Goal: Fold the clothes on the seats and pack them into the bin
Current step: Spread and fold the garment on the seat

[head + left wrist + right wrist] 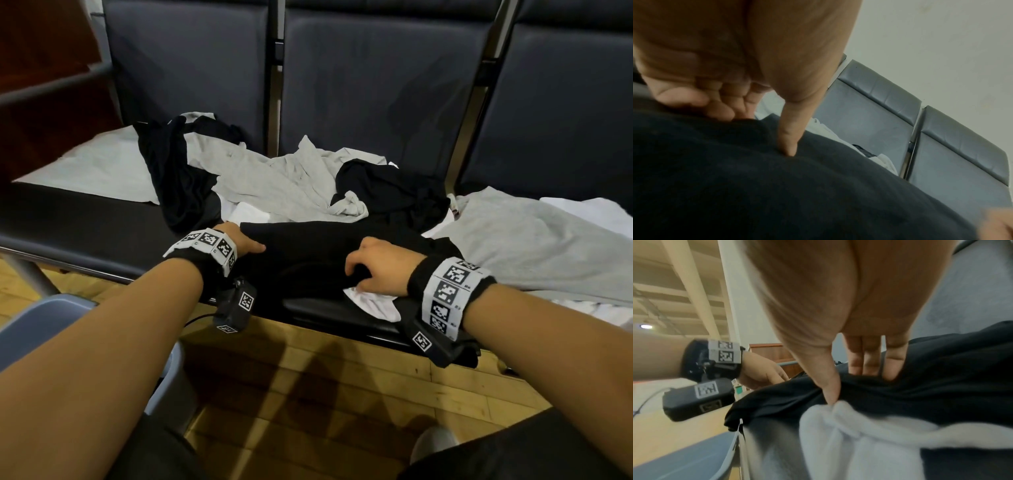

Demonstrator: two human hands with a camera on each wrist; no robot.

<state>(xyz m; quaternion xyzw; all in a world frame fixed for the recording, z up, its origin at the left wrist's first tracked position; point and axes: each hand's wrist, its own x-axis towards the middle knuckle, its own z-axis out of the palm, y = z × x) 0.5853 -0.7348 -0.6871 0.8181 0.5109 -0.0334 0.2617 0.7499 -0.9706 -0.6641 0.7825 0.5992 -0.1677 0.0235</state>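
From the head view, a row of dark padded seats [376, 85] carries a heap of grey, black and white clothes, a wood-plank floor [308, 394] below and a blue-grey bin [41, 318] at lower left. A black garment [308, 253] lies at the front edge of the middle seat; the left hand [245, 240] grips its left edge, while the right hand [380, 267] pinches a fold of it just above a white cloth [370, 305].

In the left wrist view, the thumb presses into the black garment [777, 186], fingers [723, 104] curled at its edge; seat backs [879, 116] stand against a pale wall [941, 48].

In the right wrist view, the thumb and fingers [871, 353] gather black fabric beside the white cloth [849, 434]; pale ceiling beams [684, 280] run overhead.
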